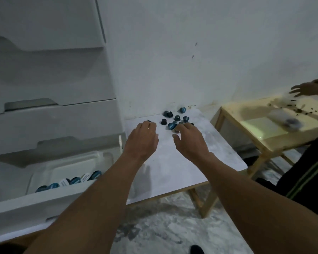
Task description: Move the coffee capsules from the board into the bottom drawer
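Observation:
Several blue and dark coffee capsules [176,118] lie in a cluster at the far end of the white marbled board [173,165]. My left hand [141,140] reaches over the board's far left. Its bent fingertips touch a lone dark capsule [149,121], and its thumb stands apart. My right hand [188,140] is at the near edge of the cluster, its fingers curled round a capsule [175,130]. The bottom drawer [13,204] stands pulled out at lower left, with several capsules [73,180] in its white tray.
A white drawer unit [50,88] with shut upper drawers stands against the wall on the left. The board lies on a wooden stool [206,202]. At right another person's hand [305,89] moves over a second wooden table [261,125] strewn with small dark bits.

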